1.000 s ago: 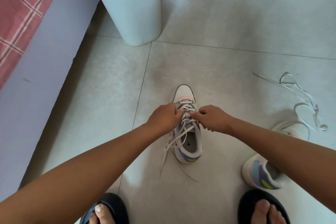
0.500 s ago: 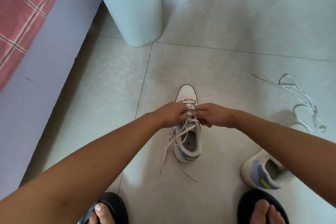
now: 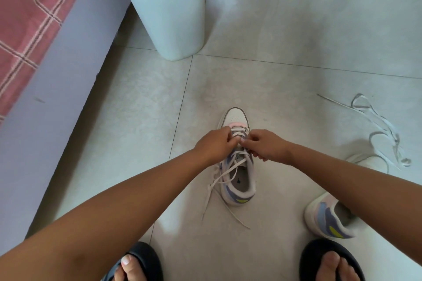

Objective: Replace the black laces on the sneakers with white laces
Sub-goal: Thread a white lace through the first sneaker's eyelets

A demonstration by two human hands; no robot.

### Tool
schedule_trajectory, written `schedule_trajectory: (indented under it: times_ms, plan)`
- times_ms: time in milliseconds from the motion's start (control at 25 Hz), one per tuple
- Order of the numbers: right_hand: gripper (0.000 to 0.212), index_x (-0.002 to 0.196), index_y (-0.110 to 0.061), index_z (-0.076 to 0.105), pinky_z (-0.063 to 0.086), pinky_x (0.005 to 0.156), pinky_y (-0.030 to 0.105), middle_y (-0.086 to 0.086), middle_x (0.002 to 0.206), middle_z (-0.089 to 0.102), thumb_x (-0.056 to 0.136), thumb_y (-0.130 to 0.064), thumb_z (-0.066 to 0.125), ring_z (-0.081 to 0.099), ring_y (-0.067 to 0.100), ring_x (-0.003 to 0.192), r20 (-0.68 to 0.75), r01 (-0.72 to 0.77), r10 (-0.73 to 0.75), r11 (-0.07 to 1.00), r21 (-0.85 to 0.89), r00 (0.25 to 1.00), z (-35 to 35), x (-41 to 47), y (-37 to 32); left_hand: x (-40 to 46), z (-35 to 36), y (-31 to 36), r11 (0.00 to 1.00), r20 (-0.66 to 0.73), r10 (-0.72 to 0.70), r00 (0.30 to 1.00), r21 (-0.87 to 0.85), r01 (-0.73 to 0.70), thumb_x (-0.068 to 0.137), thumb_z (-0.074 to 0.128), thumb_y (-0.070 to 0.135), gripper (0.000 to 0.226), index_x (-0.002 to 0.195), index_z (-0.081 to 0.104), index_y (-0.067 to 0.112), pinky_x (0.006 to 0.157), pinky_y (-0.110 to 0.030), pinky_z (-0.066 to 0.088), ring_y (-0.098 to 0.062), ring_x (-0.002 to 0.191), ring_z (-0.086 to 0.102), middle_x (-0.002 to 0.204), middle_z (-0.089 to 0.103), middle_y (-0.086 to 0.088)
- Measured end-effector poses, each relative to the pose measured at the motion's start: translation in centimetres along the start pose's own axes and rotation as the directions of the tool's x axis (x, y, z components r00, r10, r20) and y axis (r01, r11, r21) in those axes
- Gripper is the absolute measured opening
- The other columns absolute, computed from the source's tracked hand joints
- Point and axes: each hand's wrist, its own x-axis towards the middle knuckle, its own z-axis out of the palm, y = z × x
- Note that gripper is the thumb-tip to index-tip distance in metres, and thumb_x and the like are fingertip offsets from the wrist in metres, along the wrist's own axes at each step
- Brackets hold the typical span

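Note:
A white sneaker (image 3: 237,118) with blue, pink and yellow trim stands on the tiled floor, toe pointing away from me. A white lace (image 3: 226,173) runs through its eyelets, and its loose ends trail off to the left of the heel. My left hand (image 3: 214,145) and my right hand (image 3: 266,145) meet over the lower eyelets, each pinching the lace with curled fingers. The second sneaker (image 3: 326,219) lies at the right, partly hidden by my right forearm. Another loose white lace (image 3: 376,125) lies in loops on the floor at the far right.
A pale bin (image 3: 169,11) lined with a blue bag stands on the floor beyond the sneaker. A bed with a pink checked cover (image 3: 27,20) runs along the left. My feet in black sandals (image 3: 146,260) are at the bottom edge.
Both hands have moved closer together and a little toward the toe, working on the lace. The sneaker stays in place.

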Motion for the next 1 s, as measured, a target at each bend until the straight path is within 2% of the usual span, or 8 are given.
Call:
schedule_trajectory:
  times_ms: [120,240,360,440,560,640,720,1000]
  plan:
    - [0.022,0.076,-0.016,0.051,0.044,0.056,0.022,0.001,0.070,0.054,0.096,-0.023,0.053,0.049,0.011,0.060,0.062,-0.018,0.008,0.985,0.170,0.998,-0.4,0.3,0.2,0.2,-0.5,0.4,0.999,0.000,0.052,0.999,-0.012,-0.052,0.098,0.044,0.021,0.016,0.085,0.047,0.012,0.069,-0.035,0.044,-0.026,0.079,0.054,0.096,0.062,-0.017]
    - [0.018,0.080,-0.012,0.049,0.045,0.066,0.025,0.005,0.074,0.052,0.098,-0.014,0.047,0.048,0.013,0.066,0.076,-0.074,0.030,0.725,0.685,0.997,0.2,-0.1,1.6,-0.9,-0.2,-1.1,0.908,-0.037,-0.082,0.996,-0.414,0.059,0.099,0.042,0.019,0.018,0.084,0.047,0.013,0.084,-0.044,0.052,-0.027,0.084,0.062,0.092,0.062,-0.013]
    - [0.020,0.079,-0.011,0.048,0.043,0.069,0.026,0.008,0.074,0.051,0.099,-0.012,0.043,0.047,0.015,0.066,0.038,-0.061,0.054,0.559,0.827,0.998,1.5,-0.4,2.2,-1.9,0.9,-1.6,0.832,-0.051,-0.167,0.985,-0.544,0.112,0.101,0.040,0.019,0.018,0.086,0.048,0.013,0.084,-0.043,0.052,-0.023,0.083,0.060,0.090,0.060,-0.010]
    - [0.018,0.082,-0.011,0.049,0.044,0.067,0.027,0.009,0.075,0.054,0.098,-0.018,0.047,0.050,0.016,0.065,-0.026,-0.051,0.095,0.719,0.693,0.995,1.3,-0.2,1.6,-1.8,1.1,-1.0,0.896,-0.116,-0.171,0.978,-0.431,0.106,0.101,0.039,0.024,0.017,0.088,0.045,0.014,0.066,-0.032,0.047,-0.019,0.077,0.057,0.085,0.056,-0.005]
    - [0.030,0.081,-0.013,0.050,0.043,0.057,0.025,0.006,0.073,0.060,0.095,-0.040,0.049,0.052,0.016,0.062,-0.146,-0.071,0.086,0.992,0.103,0.986,-0.3,-0.4,0.4,-1.7,0.6,-0.5,0.947,-0.181,-0.187,0.965,-0.296,0.128,0.099,0.040,0.033,0.023,0.085,0.043,0.015,0.054,-0.026,0.032,-0.012,0.066,0.046,0.078,0.049,0.000]
    - [0.041,0.073,-0.012,0.053,0.038,0.054,0.026,0.003,0.067,0.056,0.092,-0.049,0.047,0.047,0.015,0.057,-0.078,-0.070,0.054,0.975,-0.211,0.995,-0.4,-0.6,-0.2,-2.0,0.6,-0.2,0.984,-0.057,-0.163,0.985,-0.083,0.158,0.098,0.038,0.039,0.034,0.073,0.043,0.017,0.052,-0.028,0.031,-0.016,0.066,0.047,0.072,0.050,0.000]
    - [0.044,0.068,-0.012,0.054,0.035,0.053,0.026,0.002,0.065,0.052,0.093,-0.046,0.045,0.044,0.014,0.057,0.033,-0.066,0.080,0.947,-0.315,0.996,0.1,-0.9,-1.0,-2.3,0.9,0.4,0.986,0.053,-0.160,0.986,0.060,0.157,0.098,0.036,0.044,0.040,0.072,0.046,0.015,0.052,-0.027,0.030,-0.018,0.068,0.048,0.072,0.053,-0.003]
    - [0.023,0.078,-0.010,0.049,0.035,0.062,0.025,0.006,0.080,0.051,0.096,-0.013,0.035,0.044,0.017,0.071,0.248,0.136,-0.019,0.875,-0.465,0.969,-0.2,0.0,-3.0,-0.5,-0.2,2.4,0.947,0.241,-0.023,0.970,0.315,-0.056,0.098,0.034,0.021,0.034,0.129,0.048,0.014,0.077,-0.032,0.038,-0.029,0.104,0.055,0.125,0.053,-0.016]
